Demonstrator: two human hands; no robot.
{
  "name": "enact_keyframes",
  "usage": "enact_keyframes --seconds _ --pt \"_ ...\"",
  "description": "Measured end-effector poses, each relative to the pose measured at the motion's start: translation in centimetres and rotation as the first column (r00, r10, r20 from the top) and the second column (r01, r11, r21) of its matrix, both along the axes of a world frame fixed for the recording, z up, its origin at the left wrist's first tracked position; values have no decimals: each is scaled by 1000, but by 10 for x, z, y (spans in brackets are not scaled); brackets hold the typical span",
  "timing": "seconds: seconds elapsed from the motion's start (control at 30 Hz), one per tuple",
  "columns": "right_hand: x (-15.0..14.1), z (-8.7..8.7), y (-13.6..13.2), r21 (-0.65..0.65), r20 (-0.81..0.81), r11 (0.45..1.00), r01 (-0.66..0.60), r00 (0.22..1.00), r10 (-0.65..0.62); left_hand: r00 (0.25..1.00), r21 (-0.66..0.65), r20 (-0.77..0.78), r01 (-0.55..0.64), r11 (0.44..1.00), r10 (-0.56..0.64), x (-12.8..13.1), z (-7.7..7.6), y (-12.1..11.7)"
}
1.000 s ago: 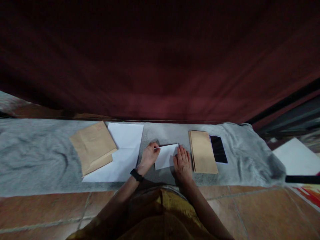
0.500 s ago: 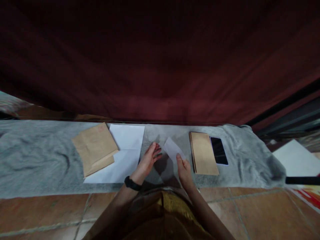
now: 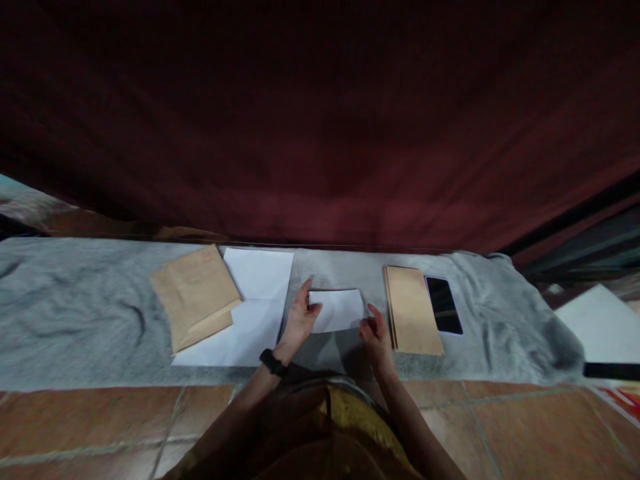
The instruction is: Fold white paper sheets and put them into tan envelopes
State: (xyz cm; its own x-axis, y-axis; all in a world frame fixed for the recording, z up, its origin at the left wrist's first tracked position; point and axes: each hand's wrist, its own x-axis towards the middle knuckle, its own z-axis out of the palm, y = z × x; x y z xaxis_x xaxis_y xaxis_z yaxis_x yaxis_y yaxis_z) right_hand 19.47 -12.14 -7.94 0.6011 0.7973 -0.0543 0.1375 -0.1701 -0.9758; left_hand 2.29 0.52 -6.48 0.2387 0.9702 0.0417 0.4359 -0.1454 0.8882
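Between my hands is a folded white sheet of paper, lying lengthwise from left to right over the grey cloth. My left hand, with a black band on its wrist, pinches the paper's left end, thumb on top. At the paper's lower right corner, the curled fingers of my right hand hold its edge; the fingertips are partly hidden. Just right of that hand lies a stack of brown envelopes. To the left, more brown envelopes overlap large white sheets.
A dark-screened phone lies right of the envelope stack. The grey cloth covers a long narrow surface. A dark red curtain hangs behind it, and tiled floor shows in front. A white panel stands far right.
The folded paper has turned from a slant to lying level between the hands. My left hand, open and apart from it before, has taken its left end.
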Motion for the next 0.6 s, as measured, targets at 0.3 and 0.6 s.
enact_keyframes --seconds 0.3,0.6 --pt "-2 2 -6 -145 705 986 -85 690 163 849 339 -528 213 916 -2 12 13 -24" --pt "-2 12 1 -163 753 963 -214 604 261 647 306 -713 635 710 -270 19 5 -49"
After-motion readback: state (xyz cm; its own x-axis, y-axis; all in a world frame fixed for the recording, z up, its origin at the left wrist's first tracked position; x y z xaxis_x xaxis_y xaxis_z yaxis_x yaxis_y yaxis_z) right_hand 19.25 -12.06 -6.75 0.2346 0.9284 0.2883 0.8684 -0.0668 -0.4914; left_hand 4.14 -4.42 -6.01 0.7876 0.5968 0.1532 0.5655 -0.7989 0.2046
